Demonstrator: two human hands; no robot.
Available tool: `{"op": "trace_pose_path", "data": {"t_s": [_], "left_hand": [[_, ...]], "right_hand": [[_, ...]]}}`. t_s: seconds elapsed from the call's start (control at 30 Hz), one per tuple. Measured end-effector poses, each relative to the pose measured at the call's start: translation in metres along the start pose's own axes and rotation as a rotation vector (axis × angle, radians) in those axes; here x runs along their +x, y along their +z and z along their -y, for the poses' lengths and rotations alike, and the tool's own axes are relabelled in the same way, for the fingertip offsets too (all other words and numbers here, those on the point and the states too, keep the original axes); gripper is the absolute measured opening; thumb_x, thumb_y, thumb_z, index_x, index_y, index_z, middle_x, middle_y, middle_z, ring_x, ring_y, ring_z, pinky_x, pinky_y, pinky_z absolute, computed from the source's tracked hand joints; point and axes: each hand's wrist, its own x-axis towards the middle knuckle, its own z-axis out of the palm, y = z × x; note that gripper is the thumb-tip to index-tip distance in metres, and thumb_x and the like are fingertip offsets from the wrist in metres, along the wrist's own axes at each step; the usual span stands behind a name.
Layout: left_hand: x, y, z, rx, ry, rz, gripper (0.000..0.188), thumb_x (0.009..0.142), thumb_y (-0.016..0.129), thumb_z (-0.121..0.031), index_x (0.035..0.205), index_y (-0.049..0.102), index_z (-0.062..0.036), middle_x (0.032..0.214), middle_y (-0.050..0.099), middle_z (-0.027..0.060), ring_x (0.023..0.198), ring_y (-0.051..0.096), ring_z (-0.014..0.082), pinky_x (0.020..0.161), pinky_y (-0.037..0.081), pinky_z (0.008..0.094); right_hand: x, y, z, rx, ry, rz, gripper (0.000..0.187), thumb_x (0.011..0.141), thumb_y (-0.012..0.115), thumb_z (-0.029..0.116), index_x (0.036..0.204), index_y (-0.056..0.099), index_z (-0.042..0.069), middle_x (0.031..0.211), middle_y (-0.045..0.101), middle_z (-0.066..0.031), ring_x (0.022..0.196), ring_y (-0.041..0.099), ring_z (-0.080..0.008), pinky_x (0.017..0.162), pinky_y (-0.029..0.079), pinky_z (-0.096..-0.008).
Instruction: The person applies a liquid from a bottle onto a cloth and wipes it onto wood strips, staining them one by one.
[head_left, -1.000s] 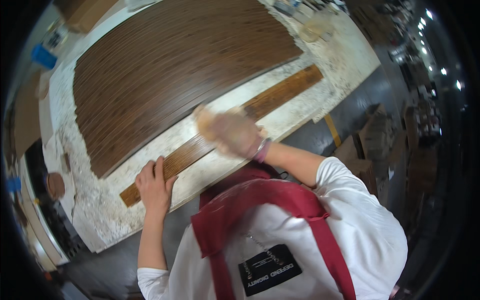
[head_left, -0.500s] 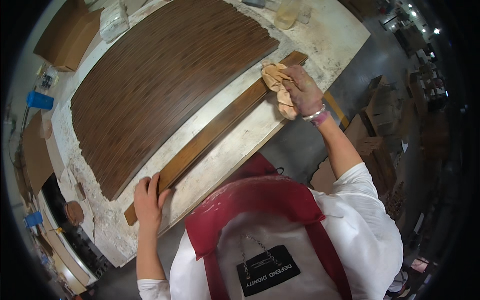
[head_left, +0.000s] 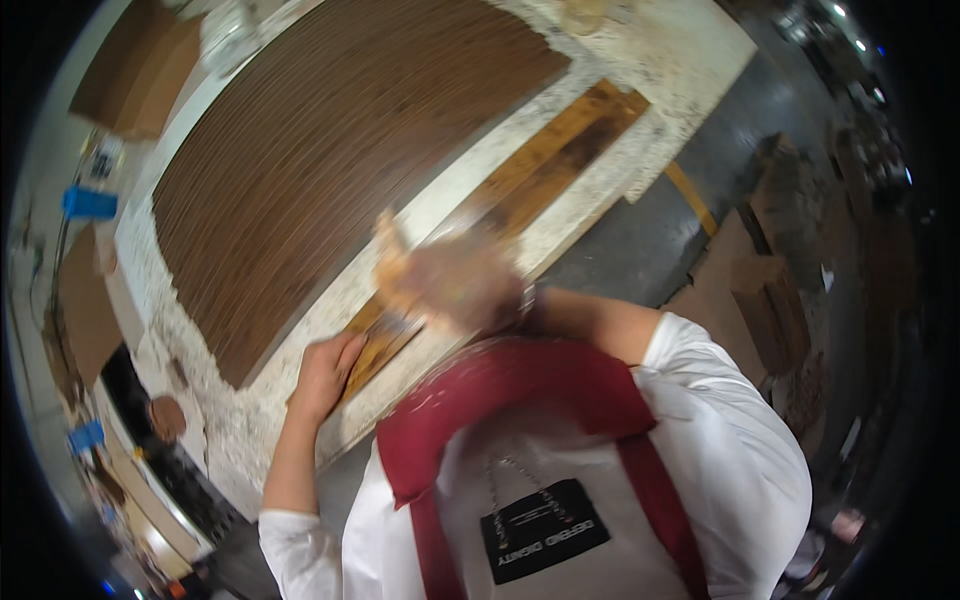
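A long wooden board (head_left: pixel 570 150) lies slantwise on the pale, stained table (head_left: pixel 700 70), its face patchy amber and dark brown. My left hand (head_left: pixel 325 375) grips its lower-left end, fingers together and thumb along the wood. Over the middle of the board is my right hand (head_left: pixel 465 285), smeared by motion, holding a crumpled tan wiping rag (head_left: pixel 392 270) toward its left side. The hand and rag hide that stretch of board. Beyond it, many narrow dark-brown strips (head_left: pixel 350 160) lie side by side in a broad sheet.
An open cardboard box (head_left: pixel 140 65) and a white wrapped bundle (head_left: pixel 230 38) are at the far left. A blue container (head_left: pixel 90 203) stands left of the table. Stacked cardboard (head_left: pixel 770 310) is on the right, past a yellow floor line (head_left: pixel 690 197).
My right hand has swept with the rag from the board's upper-right end down to its middle. The board now shows a broader, patchy face. My left hand stays at the lower end.
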Motion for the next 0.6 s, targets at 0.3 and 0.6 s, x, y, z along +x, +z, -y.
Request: {"op": "trace_pose_path", "data": {"t_s": [0.3,0.6], "left_hand": [[-0.008,0.008,0.013,0.025,-0.076,-0.087,0.02,0.086,0.069,-0.017,0.091,0.062,0.0005,0.064,0.057,0.0201,0.056,0.057,0.0292,0.055,0.045,0.0358],[-0.013,0.022,-0.016,0.393,0.128,-0.183,0.06,0.076,0.075,-0.031,0.126,0.056,-0.0035,0.116,0.052,0.0205,0.106,0.05,0.0388,0.093,0.042,0.0449]], "right_hand": [[0.015,0.003,-0.001,-0.333,-0.028,0.219,0.022,0.094,0.05,0.028,0.103,0.058,0.01,0.092,0.062,-0.0113,0.079,0.064,-0.0293,0.059,0.053,-0.0404],[0.008,0.032,-0.04,-0.318,-0.071,0.023,0.025,0.099,0.043,0.03,0.095,0.06,0.012,0.09,0.063,-0.013,0.078,0.064,-0.0301,0.066,0.052,-0.0423]]}}
